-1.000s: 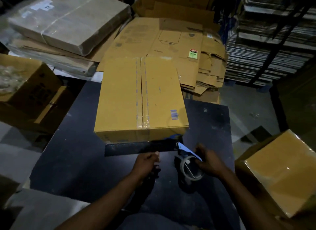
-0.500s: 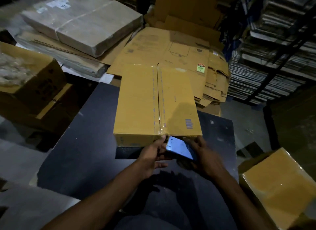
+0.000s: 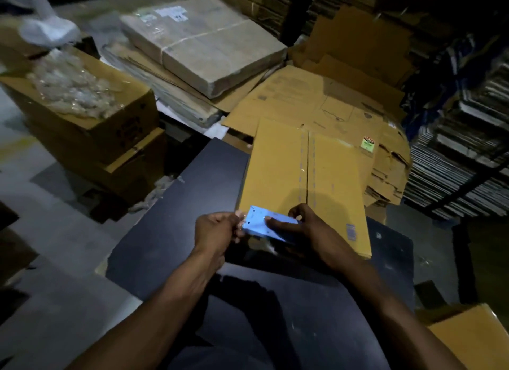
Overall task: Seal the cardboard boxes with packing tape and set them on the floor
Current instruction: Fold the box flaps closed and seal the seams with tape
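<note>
Lying flat on the dark table (image 3: pixel 170 232), the cardboard box (image 3: pixel 278 171) stretches from the hands toward twelve o'clock, its centre seam already covered by a strip of clear tape (image 3: pixel 303 171). Both hands meet over the box's near edge. The right hand (image 3: pixel 308 229) grips a blue tape dispenser (image 3: pixel 261 225), thumb laid across its flat blue plate and fingers curled round the far side. At nine o'clock of the dispenser, the left hand (image 3: pixel 217 229) pinches something at the plate's left end with fingertips drawn together; what it pinches is too small and dim to tell. The dispenser hangs just above the box's near left corner, and whether it touches the cardboard cannot be told.

Flattened cartons (image 3: pixel 316 100) are heaped at twelve o'clock beyond the box, a wrapped bundle (image 3: pixel 203 47) lies at eleven, an open carton of clear plastic (image 3: pixel 91 108) stands at ten, and another yellow box (image 3: pixel 473 339) sits at four.
</note>
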